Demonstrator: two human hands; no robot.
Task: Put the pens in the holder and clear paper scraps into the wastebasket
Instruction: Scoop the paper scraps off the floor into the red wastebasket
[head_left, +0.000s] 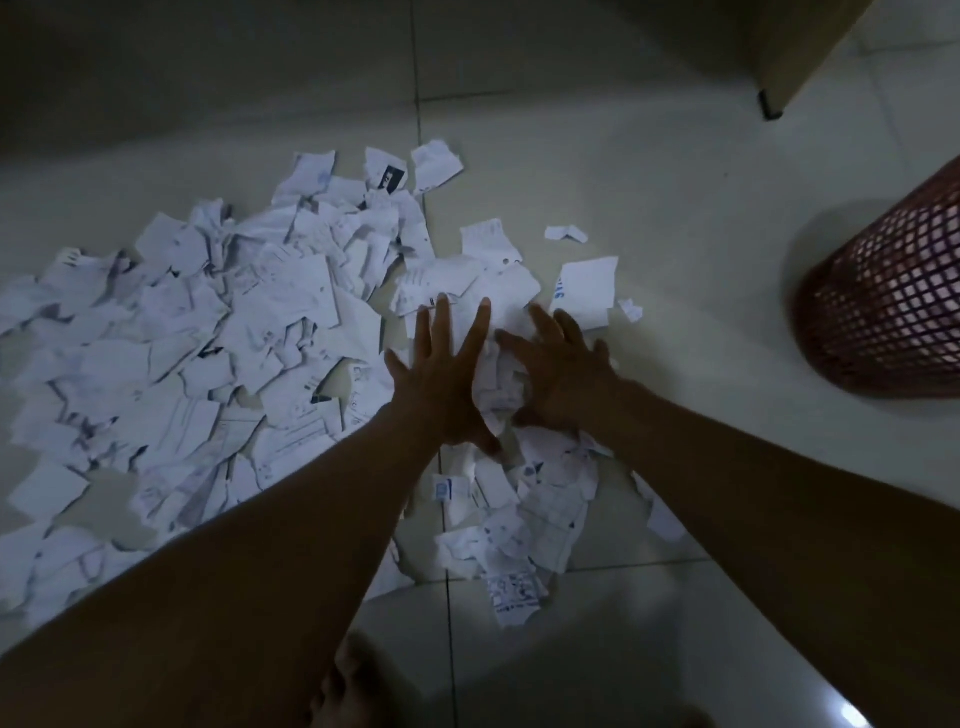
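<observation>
Paper scraps (218, 353) all over a dim tiled floor (649, 171); left hand (441, 384) and right hand (563, 371) splayed wide on them, mesh wastebasket (883, 301) nearby.

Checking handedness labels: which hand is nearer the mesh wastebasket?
The right hand. It rests on the paper scraps just left of the wastebasket, with bare floor between. The left hand lies spread on the scraps farther left.

pale tiled floor (649, 171), wooden furniture leg (795, 57)
</observation>
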